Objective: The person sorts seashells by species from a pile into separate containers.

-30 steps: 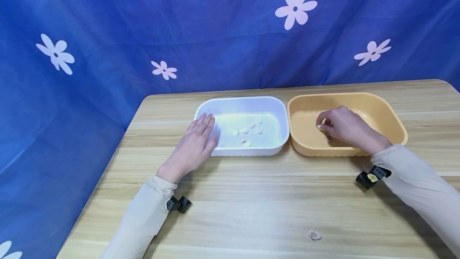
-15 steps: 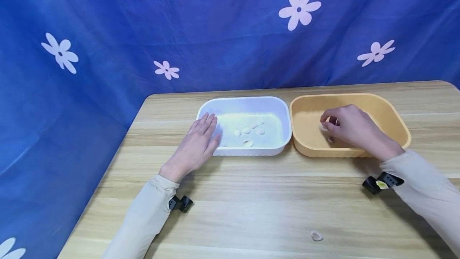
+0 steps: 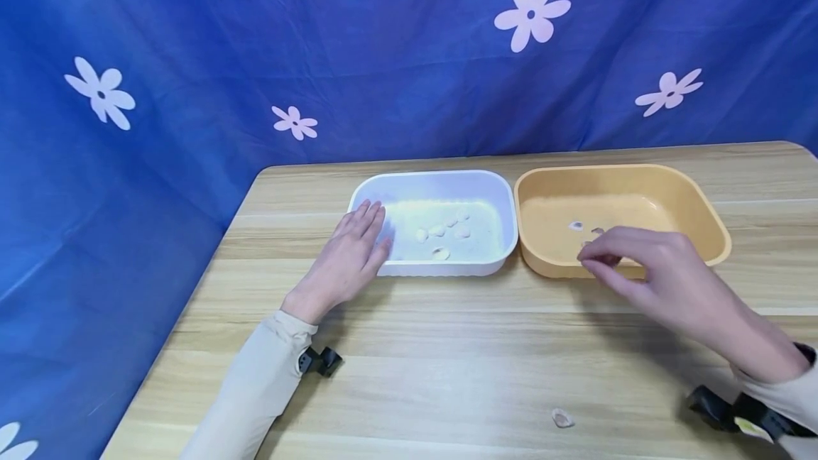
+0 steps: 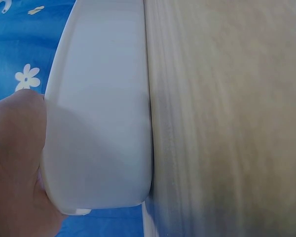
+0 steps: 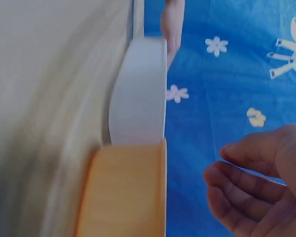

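My left hand (image 3: 345, 254) rests on the left front corner of the white basin (image 3: 441, 270), its fingers straight over the rim. Several pale seashells (image 3: 440, 253) lie on that basin's floor. The right hand (image 3: 664, 282) hangs over the front rim of the yellow basin (image 3: 696, 215), fingers loosely bent. In the right wrist view nothing shows between the thumb and fingers (image 5: 222, 190). A few small shells (image 3: 576, 226) lie inside the yellow basin, partly covered by this hand in the head view. One more shell (image 3: 562, 418) sits on the table near the front.
Both basins stand side by side toward the back of the wooden table (image 3: 409, 368). Behind them hangs a blue curtain (image 3: 409, 55) with white flowers. A black wrist camera (image 3: 322, 362) is strapped to the left sleeve, and another to the right.
The right hand has let go of a shell in the yellow basin and drawn back toward the front rim, uncovering the shells there. The left hand has stayed put.
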{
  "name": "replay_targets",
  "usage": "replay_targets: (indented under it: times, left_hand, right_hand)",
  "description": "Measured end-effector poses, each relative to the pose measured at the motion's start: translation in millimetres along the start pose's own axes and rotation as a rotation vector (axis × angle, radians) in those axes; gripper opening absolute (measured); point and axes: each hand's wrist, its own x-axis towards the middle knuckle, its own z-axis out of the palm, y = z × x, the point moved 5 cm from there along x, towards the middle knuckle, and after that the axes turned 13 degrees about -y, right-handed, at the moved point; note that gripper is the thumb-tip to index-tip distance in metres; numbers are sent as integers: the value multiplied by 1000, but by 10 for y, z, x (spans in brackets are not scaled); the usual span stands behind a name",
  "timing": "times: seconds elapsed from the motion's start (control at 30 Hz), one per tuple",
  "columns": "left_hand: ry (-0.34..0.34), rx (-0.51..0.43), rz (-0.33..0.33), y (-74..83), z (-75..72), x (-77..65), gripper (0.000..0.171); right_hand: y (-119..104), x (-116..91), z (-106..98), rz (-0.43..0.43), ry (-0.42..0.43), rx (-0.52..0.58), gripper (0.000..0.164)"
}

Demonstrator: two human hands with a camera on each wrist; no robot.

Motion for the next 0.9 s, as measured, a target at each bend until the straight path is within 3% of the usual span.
replay_targets:
  times: [0.07, 0.23, 0.3, 0.47, 0.7, 0.9]
  left_hand:
    - [0, 3, 0, -3, 2, 1, 61]
    - [2, 4, 0, -6, 2, -3, 60]
    - [4, 4, 0, -4, 1, -6, 60]
    - [10, 6, 2, -4, 6, -11, 60]
    - [21, 9, 0, -4, 22, 3, 58]
    - [23, 6, 3, 1, 24, 6, 58]
  right_hand:
    - [-98, -70, 34, -61, 3, 43, 9]
    - [-298, -214, 206, -116, -43, 74, 33]
    - [-359, -265, 290, -117, -71, 77, 31]
    - [-484, -376, 498, -115, -163, 79, 5]
    - [-562, -488, 665, -96, -271, 120, 17]
    - [-562, -598, 821, -62, -429, 216, 14]
